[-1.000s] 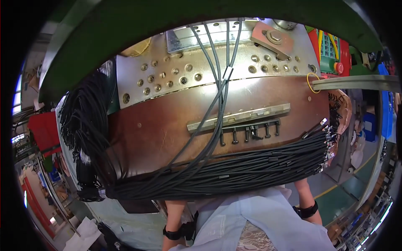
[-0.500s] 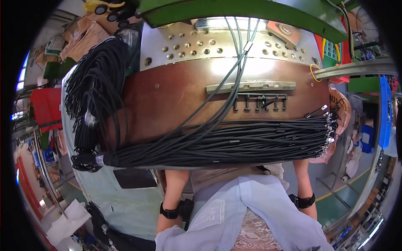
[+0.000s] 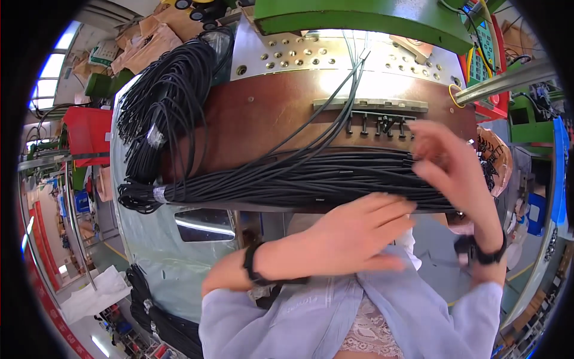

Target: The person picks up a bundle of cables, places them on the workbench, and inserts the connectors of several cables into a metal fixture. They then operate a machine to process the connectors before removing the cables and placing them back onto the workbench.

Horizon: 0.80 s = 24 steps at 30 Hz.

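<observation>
A thick bundle of black cables (image 3: 257, 182) lies along the near edge of the brown work board (image 3: 251, 125), bound near its left end by a pale tie (image 3: 159, 194). Several cables rise out of it toward the machine and pass through a small white tag (image 3: 364, 54). My left hand (image 3: 350, 236) is held in front of the bundle, fingers stretched out, holding nothing visible. Over the bundle's right end is my right hand (image 3: 451, 164), slightly blurred, its thumb and curved fingers apart. It hides the cable ends. Just beyond it stands a row of black pegs (image 3: 385, 125) beside a metal bar (image 3: 371, 106).
A green machine beam (image 3: 359, 18) spans the far side, above a perforated metal plate (image 3: 293, 57). More black cables (image 3: 170, 90) are heaped at the left. A metal rail (image 3: 508, 82) juts in from the right. A red bin (image 3: 88, 134) stands farther left.
Both hands have come up from beneath the board's near edge to above and in front of the cable bundle. The view has shifted, so the board sits slightly higher and farther right.
</observation>
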{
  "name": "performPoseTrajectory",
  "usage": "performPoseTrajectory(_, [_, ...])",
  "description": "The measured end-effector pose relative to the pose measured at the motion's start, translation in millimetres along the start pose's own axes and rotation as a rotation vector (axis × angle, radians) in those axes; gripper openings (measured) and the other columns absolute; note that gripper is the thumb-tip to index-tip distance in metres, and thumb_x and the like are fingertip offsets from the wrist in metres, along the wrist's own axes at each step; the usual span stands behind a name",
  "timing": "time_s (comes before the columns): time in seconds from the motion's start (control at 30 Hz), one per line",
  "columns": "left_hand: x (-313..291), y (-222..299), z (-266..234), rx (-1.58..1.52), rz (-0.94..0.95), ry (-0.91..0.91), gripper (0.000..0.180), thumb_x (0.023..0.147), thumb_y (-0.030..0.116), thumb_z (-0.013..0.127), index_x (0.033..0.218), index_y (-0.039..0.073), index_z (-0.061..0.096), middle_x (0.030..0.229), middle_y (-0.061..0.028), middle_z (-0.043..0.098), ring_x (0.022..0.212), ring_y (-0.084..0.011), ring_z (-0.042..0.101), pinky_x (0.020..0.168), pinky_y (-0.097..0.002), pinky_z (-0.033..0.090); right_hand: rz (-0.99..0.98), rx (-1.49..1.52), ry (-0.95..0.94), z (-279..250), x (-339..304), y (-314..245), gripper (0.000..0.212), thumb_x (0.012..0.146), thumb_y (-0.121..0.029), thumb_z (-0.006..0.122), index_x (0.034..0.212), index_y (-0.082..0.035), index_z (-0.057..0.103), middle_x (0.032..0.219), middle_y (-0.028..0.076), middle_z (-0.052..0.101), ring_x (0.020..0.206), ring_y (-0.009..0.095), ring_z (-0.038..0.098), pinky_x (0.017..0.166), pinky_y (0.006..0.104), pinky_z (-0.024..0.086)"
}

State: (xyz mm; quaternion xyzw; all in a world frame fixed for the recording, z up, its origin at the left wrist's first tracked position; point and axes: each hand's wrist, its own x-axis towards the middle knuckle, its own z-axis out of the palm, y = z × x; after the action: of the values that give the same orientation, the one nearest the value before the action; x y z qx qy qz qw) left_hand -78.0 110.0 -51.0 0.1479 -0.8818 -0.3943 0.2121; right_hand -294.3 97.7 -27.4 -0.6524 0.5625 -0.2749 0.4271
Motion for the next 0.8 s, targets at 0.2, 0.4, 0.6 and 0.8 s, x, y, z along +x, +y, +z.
performPoseTrajectory(0.2, [13,-23,-6,0.525,-0.312,-0.034,0.093,0.064,0.058,0.067,0.13,-0.003,0.042,0.137,-0.0196,0.039,0.129,-0.0351,0.035,0.104,-0.0497,0.028,-0.129,-0.342,0.116,-9,34,37,0.03,0.078,-0.004,0.064,0.108,-0.007,0.058,0.075,0.001,0.057,0.059,0.009,0.05,0.055,0.0235,0.042])
performPoseTrajectory(0.4, [-70,-27,-80,0.838,-0.675,-0.083,0.092,0.065,0.054,0.069,0.132,-0.001,0.041,0.135,-0.0206,0.041,0.128,-0.0382,0.037,0.103,-0.0471,0.031,-0.052,-0.349,0.177,-3,19,24,0.022,0.077,-0.012,0.068,0.096,-0.007,0.057,0.08,0.005,0.058,0.059,0.015,0.054,0.055,0.0264,0.044])
performPoseTrajectory(0.6, [-85,-50,-99,0.642,-0.498,0.014,0.031,0.077,0.018,0.068,0.102,0.001,0.062,0.104,-0.0127,0.062,0.092,-0.0299,0.06,0.076,-0.031,0.048,-0.403,-0.572,0.087,23,37,22,0.019,0.076,-0.009,0.069,0.093,-0.007,0.059,0.077,0.007,0.057,0.062,0.021,0.055,0.056,0.0291,0.045])
performPoseTrajectory(0.8, [-88,-61,-90,0.574,-0.457,0.3,0.017,0.078,0.01,0.066,0.092,0.002,0.062,0.085,-0.0112,0.063,0.076,-0.0294,0.06,0.068,-0.0353,0.048,0.33,-0.728,0.13,-97,-42,-18,0.013,0.076,-0.004,0.063,0.088,-0.001,0.059,0.08,0.011,0.057,0.074,0.027,0.058,0.064,0.0336,0.047])
